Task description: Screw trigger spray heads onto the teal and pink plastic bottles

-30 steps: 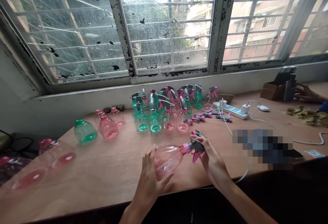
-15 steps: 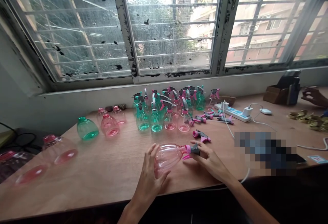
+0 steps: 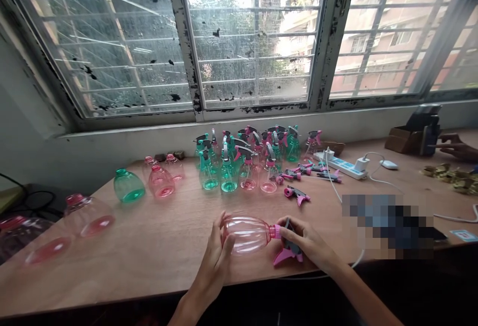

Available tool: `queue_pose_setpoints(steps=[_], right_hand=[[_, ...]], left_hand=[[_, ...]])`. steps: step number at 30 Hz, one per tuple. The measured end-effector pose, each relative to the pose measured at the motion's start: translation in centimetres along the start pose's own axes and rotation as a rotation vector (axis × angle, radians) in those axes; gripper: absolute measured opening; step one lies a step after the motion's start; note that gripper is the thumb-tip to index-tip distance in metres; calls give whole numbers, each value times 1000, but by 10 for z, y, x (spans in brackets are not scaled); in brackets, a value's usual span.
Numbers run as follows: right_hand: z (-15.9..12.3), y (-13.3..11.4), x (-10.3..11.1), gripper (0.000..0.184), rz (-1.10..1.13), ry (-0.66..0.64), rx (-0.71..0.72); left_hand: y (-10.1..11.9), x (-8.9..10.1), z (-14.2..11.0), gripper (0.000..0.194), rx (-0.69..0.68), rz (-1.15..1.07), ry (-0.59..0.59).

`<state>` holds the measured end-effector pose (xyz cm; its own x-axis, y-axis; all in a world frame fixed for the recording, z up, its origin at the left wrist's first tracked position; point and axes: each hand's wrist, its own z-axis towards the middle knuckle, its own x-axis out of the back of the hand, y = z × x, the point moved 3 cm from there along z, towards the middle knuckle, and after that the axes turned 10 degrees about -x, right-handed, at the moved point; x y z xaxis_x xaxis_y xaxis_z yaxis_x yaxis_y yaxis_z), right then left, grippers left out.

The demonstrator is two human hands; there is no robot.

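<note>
Fingers of the right hand pinch a grey-and-pink trigger sprayer head at the neck of a clear pink plastic spray bottle, held on its side, long axis running across the view, neck toward that hand. Spread fingers of the left hand wrap the bottle's base end. Beyond the bottle, a loose sprayer head sits on the table, with upright green and pink bottles farther off.

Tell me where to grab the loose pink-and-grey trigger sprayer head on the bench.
Pinch the grey body of the loose trigger sprayer head from above: it lies on its side on the wooden bench, body uppermost, pink collar and trigger clear.
</note>
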<state>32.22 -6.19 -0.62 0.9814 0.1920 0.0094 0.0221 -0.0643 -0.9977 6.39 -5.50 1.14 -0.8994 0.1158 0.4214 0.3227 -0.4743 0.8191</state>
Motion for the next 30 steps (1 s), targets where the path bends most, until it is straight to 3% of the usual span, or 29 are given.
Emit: queue_pose_setpoints(steps=[4,9,15,24,30], right_hand=[[-1,-2,-1,30,-16,-47,-12],[2,6,3,37,-18,14,-100],[0,-1,6,41,-138,-10,24],[-1,3,10,33,-151,89,29],[-1,2,9,29,-160,50,43]], left_hand=[[1,2,2,70,78,24,-20],[8,2,3,81,63,96,-69],[12,1,3,76,49,98,-86],[9,-1,2,77,59,32,-104],[6,-1,3,79,51,-68,-106]])
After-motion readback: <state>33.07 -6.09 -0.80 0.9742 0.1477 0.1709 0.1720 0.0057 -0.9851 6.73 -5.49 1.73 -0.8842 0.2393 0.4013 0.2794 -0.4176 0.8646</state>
